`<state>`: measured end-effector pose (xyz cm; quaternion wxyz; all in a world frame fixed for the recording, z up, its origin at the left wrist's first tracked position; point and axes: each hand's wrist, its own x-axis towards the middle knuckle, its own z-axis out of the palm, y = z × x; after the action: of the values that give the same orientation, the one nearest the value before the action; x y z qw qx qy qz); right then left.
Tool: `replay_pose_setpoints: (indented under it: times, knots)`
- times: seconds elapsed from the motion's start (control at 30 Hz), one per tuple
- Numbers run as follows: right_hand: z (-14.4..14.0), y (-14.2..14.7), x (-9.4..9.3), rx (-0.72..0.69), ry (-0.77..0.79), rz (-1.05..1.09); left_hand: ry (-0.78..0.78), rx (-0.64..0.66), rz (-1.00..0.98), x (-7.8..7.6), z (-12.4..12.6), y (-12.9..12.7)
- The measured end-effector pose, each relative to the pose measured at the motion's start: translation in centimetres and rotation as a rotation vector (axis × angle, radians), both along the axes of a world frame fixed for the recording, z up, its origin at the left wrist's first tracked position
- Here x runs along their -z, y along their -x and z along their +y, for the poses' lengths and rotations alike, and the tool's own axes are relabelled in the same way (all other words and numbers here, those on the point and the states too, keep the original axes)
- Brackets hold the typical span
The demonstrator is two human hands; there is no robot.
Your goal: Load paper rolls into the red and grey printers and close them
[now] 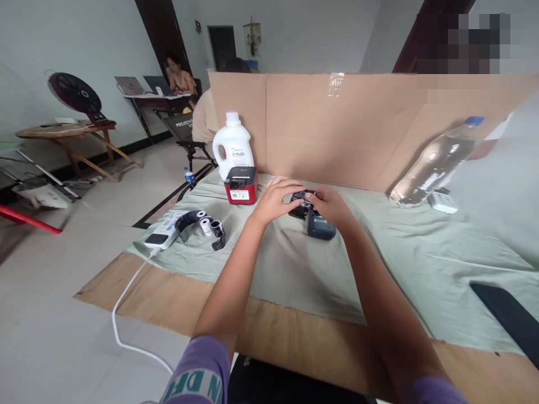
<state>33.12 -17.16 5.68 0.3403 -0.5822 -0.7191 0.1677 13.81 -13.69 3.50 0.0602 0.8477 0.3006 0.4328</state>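
Observation:
Between my two hands is a small black device (301, 209), with glossy dark parts on top and a rounded dark grey piece (320, 225) at its near right side. It looks like a small printer with its cover swung open, but its exact kind is unclear. My left hand (275, 197) takes it from the left, fingers stretched over the far edge and thumb on the near side. From the right, my right hand (330, 205) grips it, the thumb pressing on top and the other fingers mostly hidden. A red and black boxy device (242, 193) stands left of my left hand.
A white jug (234, 147) stands behind the red box. To the left lie a white power strip (166, 230), small white rolls (206, 225) and black curled strips (187, 220). A large clear bottle (433, 168) leans against the cardboard screen (320, 129). A dark phone-like slab (507, 314) lies right.

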Motion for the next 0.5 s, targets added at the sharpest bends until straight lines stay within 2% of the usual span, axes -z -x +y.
replay_pose_setpoints:
  times: [0.1,0.2,0.27,0.37,0.5]
  knots:
    - [-0.6,0.5,-0.7,-0.056,-0.050,-0.033,0.006,0.011,0.164,-1.9,-0.6,0.4]
    - [-1.0,0.4,-1.2,-0.085,-0.048,0.019,0.035,-0.008,0.190,-2.3,-0.9,0.4]
    - [-1.2,0.1,-1.3,-0.156,-0.031,0.096,0.089,-0.011,0.142,-2.1,-0.8,0.3]
    - [-1.4,-0.4,-1.2,-0.241,-0.016,0.181,0.216,0.040,-0.037,-1.6,-0.6,0.1]
    - [-1.7,-0.8,-1.0,-0.147,-0.090,0.202,0.432,0.260,-0.197,-1.4,-0.4,-0.5]
